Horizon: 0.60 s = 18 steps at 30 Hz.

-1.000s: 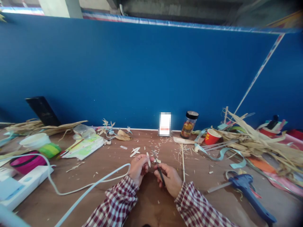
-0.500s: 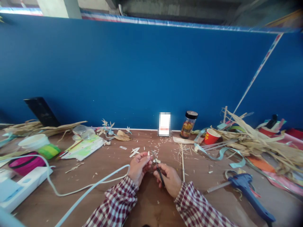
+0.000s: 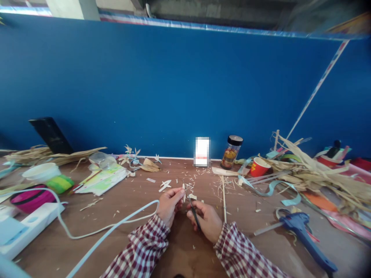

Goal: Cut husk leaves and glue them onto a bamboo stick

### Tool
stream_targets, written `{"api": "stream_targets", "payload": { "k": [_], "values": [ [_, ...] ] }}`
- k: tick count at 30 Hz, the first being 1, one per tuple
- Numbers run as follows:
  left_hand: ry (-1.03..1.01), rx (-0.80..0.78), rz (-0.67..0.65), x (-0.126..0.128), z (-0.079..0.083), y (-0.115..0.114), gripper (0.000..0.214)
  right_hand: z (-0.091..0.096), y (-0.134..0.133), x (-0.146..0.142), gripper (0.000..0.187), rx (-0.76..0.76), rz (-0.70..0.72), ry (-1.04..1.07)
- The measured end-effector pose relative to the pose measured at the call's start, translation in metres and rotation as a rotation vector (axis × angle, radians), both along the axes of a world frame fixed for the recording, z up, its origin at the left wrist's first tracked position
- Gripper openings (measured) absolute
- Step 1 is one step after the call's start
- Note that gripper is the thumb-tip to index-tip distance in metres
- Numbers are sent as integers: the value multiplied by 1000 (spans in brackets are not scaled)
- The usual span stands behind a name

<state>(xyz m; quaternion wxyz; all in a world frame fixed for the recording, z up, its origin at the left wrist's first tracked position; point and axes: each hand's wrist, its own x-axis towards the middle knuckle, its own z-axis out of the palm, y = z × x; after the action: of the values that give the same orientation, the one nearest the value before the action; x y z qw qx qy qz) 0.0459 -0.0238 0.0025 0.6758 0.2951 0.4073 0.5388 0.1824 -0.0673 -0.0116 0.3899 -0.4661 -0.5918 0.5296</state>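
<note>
Between the thumb and fingers of my left hand (image 3: 170, 204) is a small pale strip (image 3: 183, 192), which looks like corn husk, held upright. My right hand (image 3: 207, 218) is closed round a pair of dark-handled scissors (image 3: 194, 212). The blades point up and left, close to the strip; whether they touch it I cannot tell. Just past my hands, tiny pale clippings (image 3: 191, 181) litter the brown table (image 3: 139, 235). A few cut pointed pieces (image 3: 165, 186) lie to the left of them.
A blue glue gun (image 3: 304, 235) lies at right, near a red paper cup (image 3: 259, 166) and heaped dried husks (image 3: 315, 170). A lidded jar (image 3: 232, 152) stands by the blue partition (image 3: 162, 88). White cables (image 3: 116, 227) loop beside my left forearm from a power strip (image 3: 37, 227).
The pale strip now shows longer between my left fingers. The scissors have drawn slightly down and away from it. Both hands stay nearly in place.
</note>
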Motion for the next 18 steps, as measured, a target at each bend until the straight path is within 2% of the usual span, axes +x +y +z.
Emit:
{"api": "stream_targets", "payload": {
  "k": [7,18],
  "values": [
    [17,14,-13,0,-1,0,27,5,-1,0,29,-12,11,-8],
    [19,4,-6,0,-3,0,28,-2,0,1,29,-13,11,-4]
  ]
}}
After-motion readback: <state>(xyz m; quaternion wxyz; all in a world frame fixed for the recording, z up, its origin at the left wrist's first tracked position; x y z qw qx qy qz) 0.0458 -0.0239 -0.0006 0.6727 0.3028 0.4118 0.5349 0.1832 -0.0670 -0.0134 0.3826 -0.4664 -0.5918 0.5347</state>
